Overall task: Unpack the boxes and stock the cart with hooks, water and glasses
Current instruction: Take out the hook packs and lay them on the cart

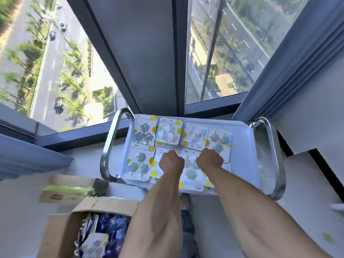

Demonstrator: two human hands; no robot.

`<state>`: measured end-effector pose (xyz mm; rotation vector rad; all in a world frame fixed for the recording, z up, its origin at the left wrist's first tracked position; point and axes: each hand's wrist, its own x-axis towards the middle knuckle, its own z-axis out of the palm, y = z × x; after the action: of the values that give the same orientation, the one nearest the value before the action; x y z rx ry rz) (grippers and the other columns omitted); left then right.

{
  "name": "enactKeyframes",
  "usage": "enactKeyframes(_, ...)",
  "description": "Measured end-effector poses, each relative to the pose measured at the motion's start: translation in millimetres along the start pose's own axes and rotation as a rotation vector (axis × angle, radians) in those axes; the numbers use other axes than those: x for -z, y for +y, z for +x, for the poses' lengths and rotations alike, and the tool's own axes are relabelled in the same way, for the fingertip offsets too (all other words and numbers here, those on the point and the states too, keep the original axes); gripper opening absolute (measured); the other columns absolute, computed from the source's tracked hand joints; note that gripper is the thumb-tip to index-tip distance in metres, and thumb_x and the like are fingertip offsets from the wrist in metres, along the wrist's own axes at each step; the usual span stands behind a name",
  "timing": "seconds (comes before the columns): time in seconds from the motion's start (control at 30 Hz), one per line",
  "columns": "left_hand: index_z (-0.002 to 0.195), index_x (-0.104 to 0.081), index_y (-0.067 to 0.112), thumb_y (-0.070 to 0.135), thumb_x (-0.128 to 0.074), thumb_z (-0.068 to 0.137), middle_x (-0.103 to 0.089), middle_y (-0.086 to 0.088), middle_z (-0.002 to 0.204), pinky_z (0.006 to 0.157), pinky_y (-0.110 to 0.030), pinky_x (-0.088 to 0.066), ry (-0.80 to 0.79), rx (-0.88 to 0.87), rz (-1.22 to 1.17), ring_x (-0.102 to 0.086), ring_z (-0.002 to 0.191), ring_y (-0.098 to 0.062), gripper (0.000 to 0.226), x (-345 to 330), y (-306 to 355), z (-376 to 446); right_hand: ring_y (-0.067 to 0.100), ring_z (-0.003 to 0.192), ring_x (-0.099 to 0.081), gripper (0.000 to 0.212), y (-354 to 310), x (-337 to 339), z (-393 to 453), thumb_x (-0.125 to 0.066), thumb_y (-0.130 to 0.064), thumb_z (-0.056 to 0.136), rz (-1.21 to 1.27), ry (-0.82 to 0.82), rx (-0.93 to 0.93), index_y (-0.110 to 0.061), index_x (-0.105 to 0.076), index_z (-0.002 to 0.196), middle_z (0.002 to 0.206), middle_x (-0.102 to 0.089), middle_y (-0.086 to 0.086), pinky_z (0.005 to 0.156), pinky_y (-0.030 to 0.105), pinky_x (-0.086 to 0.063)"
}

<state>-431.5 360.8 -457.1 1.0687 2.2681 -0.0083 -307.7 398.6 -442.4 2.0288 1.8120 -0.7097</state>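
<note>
I see the hook packs [145, 134] lying flat in neat rows on the cart [249, 155], so more can fit. My left hand [171, 161] and right hand [209, 158] press curled fingers on the middle packs (I cannot tell if they pinch). More packs wait in the box [61, 231].

Hook packs [168, 132] on cart tray [245, 146]: at least seven; cardboard boxes [61, 229]: two; hands [171, 161]: two

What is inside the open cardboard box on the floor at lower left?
The cardboard box shows one pack of hooks near the front and dark blue plastic wrapping behind it. The left forearm covers the box's right side, and anything under the wrapping is hidden.
</note>
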Motion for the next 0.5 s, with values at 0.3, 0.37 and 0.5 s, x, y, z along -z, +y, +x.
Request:
enactKeyframes(0.3,0.113,-0.061,0.011,0.022,-0.053,0.09,-0.063,-0.011,0.118,0.084,-0.033,-0.049,-0.023,0.143,-0.017,-0.063,0.109,-0.03,0.027,-36,-121,-77,0.03,0.117,-0.058,0.035,-12,-105,-91,-0.051,-0.021,0.092,-0.092,-0.161,0.124,-0.015,-0.058,0.125,0.129,-0.057,0.01,0.09,0.039,-0.052)
enactKeyframes(0.37,0.114,-0.061,0.012,0.022,-0.052,0.09,-0.064,-0.012,0.119,0.085,-0.033,-0.049,-0.037,0.182,-0.007,-0.063,0.11,-0.03,0.028,-39,-145,-88,0.029,0.119,-0.057,0.036,-23,-126,-109,-0.05,-0.021,0.092,-0.122,-0.185,0.138,-0.016,-0.058,0.127,0.131,-0.057,0.008,0.09,0.038,-0.05)
enactKeyframes(0.5,0.11,-0.066,0.012,0.023,-0.051,0.091,-0.068,-0.011,0.115,0.08,-0.03,-0.047,-0.049,0.274,-0.055,-0.064,0.109,-0.03,0.026,-42,-202,-105,0.026,0.116,-0.06,0.037,-54,-160,-136,-0.056,-0.02,0.088,-0.153,-0.201,0.168,-0.017,-0.062,0.123,0.129,-0.059,0.006,0.084,0.035,-0.051)
